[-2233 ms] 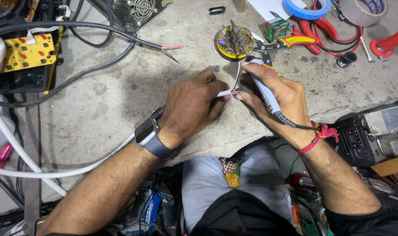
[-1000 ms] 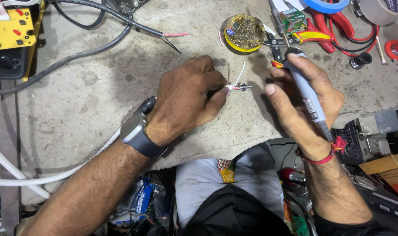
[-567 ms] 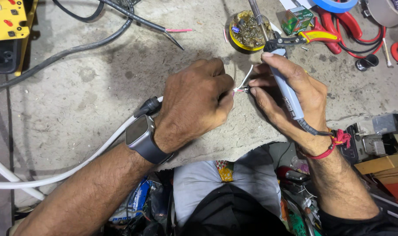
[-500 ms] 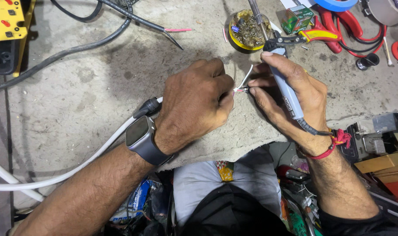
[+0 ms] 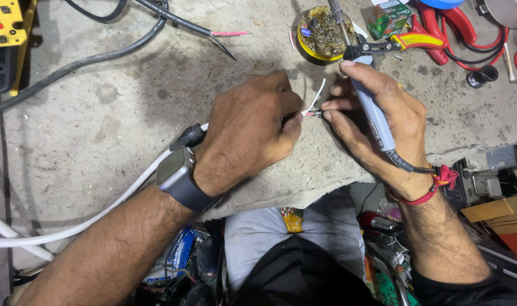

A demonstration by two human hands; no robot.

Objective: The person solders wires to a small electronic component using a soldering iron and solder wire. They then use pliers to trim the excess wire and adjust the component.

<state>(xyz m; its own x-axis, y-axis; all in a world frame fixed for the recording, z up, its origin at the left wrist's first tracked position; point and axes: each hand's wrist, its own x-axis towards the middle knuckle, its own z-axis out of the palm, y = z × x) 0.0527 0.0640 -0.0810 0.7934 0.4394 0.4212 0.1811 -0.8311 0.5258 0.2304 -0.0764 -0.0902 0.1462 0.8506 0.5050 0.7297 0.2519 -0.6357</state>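
Nearest, the left hand (image 5: 252,127) pinches one thick white cable (image 5: 99,212) by its bared wire ends (image 5: 312,110). Beside it, the right hand (image 5: 377,122) grips one grey soldering iron (image 5: 372,113) and fingers those ends. Beyond sit one round yellow tin (image 5: 321,34) and two black cables (image 5: 173,22).

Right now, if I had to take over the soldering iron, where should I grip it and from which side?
Probably grip the soldering iron on its grey handle, mid-length, where the right hand wraps it pencil-style. Come from the right, cord end: the metal tip points up toward the yellow tin, and the left hand with the thin wires crowds the other side.
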